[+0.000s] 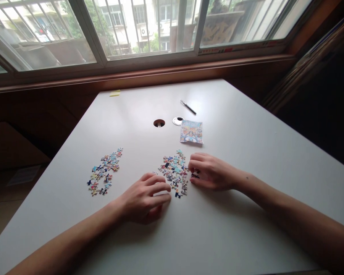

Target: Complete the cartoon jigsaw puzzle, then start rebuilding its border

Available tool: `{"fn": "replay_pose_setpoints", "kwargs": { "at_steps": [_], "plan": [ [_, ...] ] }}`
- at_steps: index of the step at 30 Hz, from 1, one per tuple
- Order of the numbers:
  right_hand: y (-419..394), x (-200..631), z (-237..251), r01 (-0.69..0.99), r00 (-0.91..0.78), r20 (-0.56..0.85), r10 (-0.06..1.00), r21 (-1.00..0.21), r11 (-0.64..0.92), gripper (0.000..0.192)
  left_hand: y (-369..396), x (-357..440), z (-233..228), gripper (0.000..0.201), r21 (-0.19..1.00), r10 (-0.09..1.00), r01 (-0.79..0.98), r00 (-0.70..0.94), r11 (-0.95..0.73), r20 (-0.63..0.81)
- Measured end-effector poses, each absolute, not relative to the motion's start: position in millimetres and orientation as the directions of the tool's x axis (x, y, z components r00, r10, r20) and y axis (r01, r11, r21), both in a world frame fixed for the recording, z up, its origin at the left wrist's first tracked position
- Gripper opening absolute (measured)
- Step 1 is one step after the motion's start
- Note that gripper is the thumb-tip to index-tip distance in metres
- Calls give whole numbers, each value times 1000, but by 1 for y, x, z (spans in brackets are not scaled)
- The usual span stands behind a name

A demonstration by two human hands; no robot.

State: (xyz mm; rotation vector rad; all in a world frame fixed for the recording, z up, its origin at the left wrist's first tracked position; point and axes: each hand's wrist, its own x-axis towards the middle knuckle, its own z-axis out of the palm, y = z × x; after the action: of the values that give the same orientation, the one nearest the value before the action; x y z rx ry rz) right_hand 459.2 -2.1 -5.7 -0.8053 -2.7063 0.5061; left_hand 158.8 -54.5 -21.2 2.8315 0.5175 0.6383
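Note:
A heap of small colourful puzzle pieces (174, 171) lies in the middle of the white table (246, 160). My right hand (210, 172) rests on the table at the heap's right edge, its fingertips touching a dark piece (195, 175). My left hand (145, 198) lies palm down just left of and below the heap, fingers curled loosely, with nothing visibly held. A second, looser spread of pieces (104, 172) sits further left. Beyond the heap lies a small printed picture card or bag (191, 131).
A pen (188, 107) lies at the back of the table, near a round cable hole (159, 123) and its silver cap (178, 121). A yellow sticky note (115, 93) sits at the far edge. A window sill runs behind; dark furniture stands to the right.

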Motion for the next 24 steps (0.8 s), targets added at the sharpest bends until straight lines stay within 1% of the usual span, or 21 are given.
{"fn": "replay_pose_setpoints", "kwargs": {
  "at_steps": [3, 5, 10, 13, 17, 20, 24],
  "plan": [
    [-1, 459, -6, 459, -813, 163, 558, -409, 788, 10, -56, 160, -19, 50, 253, 368, 293, 864, -922, 342],
    [-1, 459, -7, 453, -814, 169, 556, -414, 789, 10, -55, 160, -18, 51, 257, 376, 300, 864, -919, 336],
    [-1, 460, -6, 459, -812, 168, 558, -407, 790, 9, -55, 160, -19, 39, 270, 384, 300, 852, -915, 356],
    [-1, 460, -6, 467, -811, 163, 562, -399, 789, 9, -55, 158, -20, 37, 290, 392, 293, 833, -911, 390],
    [-1, 459, -4, 466, -810, 164, 563, -404, 787, 8, -53, 156, -23, 27, 322, 475, 361, 766, -875, 433],
    [-1, 460, -4, 463, -811, 166, 561, -404, 789, 7, -52, 156, -23, 18, 307, 529, 432, 725, -848, 441],
    [-1, 459, -4, 457, -812, 175, 557, -404, 792, 7, -52, 158, -22, 20, 267, 515, 441, 746, -857, 421]
  ]
}}
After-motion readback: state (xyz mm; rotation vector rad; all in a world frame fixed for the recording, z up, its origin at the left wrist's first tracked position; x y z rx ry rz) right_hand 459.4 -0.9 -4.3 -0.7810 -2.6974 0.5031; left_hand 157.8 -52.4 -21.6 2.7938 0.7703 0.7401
